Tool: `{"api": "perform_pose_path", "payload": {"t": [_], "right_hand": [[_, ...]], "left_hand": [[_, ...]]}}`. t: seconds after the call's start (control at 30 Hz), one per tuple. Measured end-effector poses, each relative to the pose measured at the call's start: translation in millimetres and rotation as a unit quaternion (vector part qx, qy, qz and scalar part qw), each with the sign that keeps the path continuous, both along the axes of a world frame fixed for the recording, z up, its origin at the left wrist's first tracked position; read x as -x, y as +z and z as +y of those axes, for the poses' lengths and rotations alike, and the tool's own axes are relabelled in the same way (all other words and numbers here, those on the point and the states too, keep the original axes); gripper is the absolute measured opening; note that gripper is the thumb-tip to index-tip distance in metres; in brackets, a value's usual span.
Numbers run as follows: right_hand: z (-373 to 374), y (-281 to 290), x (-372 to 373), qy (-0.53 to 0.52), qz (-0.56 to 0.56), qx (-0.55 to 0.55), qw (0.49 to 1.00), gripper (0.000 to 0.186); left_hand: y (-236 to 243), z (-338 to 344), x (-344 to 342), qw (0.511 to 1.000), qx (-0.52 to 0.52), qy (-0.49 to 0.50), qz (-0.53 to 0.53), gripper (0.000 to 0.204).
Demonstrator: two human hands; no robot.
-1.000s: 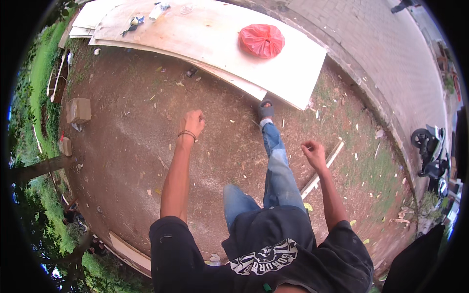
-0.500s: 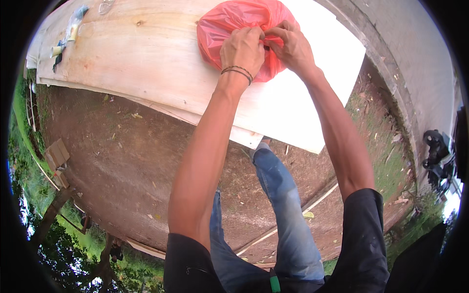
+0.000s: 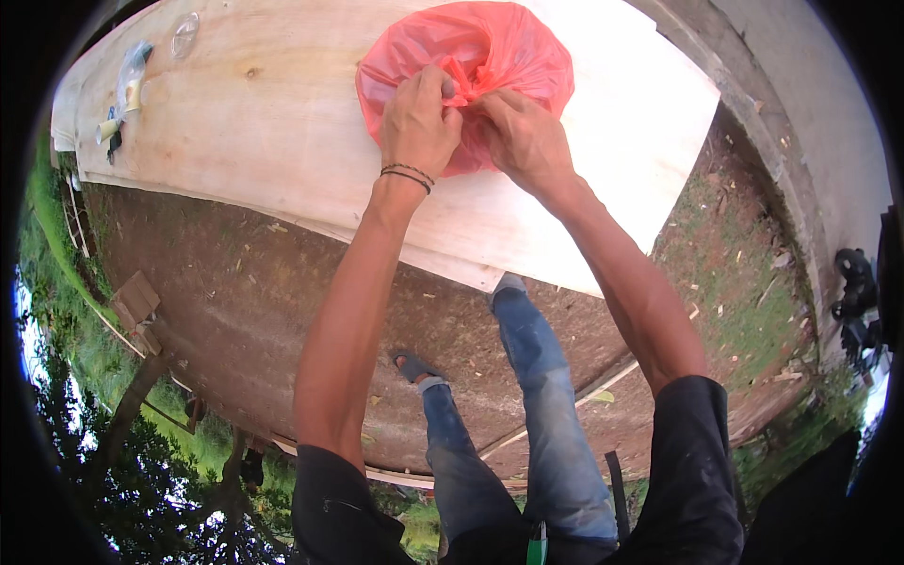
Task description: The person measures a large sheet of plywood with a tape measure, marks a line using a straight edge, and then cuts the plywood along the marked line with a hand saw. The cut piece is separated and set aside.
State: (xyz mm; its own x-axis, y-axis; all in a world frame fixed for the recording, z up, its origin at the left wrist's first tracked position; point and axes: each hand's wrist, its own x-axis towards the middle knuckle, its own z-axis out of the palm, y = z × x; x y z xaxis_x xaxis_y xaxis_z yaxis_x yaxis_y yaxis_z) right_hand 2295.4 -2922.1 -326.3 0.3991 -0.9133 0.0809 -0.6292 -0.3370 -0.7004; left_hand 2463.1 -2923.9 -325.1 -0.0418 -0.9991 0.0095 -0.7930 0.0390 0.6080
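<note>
A full, rounded red plastic bag (image 3: 527, 56) rests on the pale plywood sheets (image 3: 282, 141). Its gathered top is twisted into a knot between my hands. My left hand (image 3: 420, 122), with dark cords round the wrist, pinches the bag's plastic on the left of the knot. On the other side, my right hand (image 3: 524, 137) grips the plastic just right of the knot, fingers closed. What the bag contains is hidden by the plastic.
At the far left of the plywood lie a clear plastic bag with yellowish rolls (image 3: 132, 89) and a clear plastic container (image 3: 185, 36). Bare soil (image 3: 254, 301) runs below the sheets; a concrete kerb (image 3: 753, 122) borders the right. A motorbike (image 3: 857, 301) stands far right.
My hands have drawn apart sideways, the left one moving left, and the knot now shows between them. The view has shifted slightly, and my left foot has come into sight.
</note>
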Motion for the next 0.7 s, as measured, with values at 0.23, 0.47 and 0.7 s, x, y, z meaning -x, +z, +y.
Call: {"api": "perform_pose_path", "payload": {"t": [0.23, 0.47, 0.7], "right_hand": [[30, -17, 3, 0.035, 0.238, -0.157, 0.958, 0.035], [11, -15, 13, -0.053, 0.176, -0.245, 0.952, 0.030], [4, -8, 9, -0.064, 0.263, -0.314, 0.910, 0.033]], "left_hand": [[0, 24, 1, 0.988, 0.012, -0.087, -0.129, 0.022], [-3, 34, -2, 0.961, 0.014, -0.177, -0.212, 0.025], [-12, 56, 6, 0.952, -0.029, -0.189, -0.241, 0.035]]}}
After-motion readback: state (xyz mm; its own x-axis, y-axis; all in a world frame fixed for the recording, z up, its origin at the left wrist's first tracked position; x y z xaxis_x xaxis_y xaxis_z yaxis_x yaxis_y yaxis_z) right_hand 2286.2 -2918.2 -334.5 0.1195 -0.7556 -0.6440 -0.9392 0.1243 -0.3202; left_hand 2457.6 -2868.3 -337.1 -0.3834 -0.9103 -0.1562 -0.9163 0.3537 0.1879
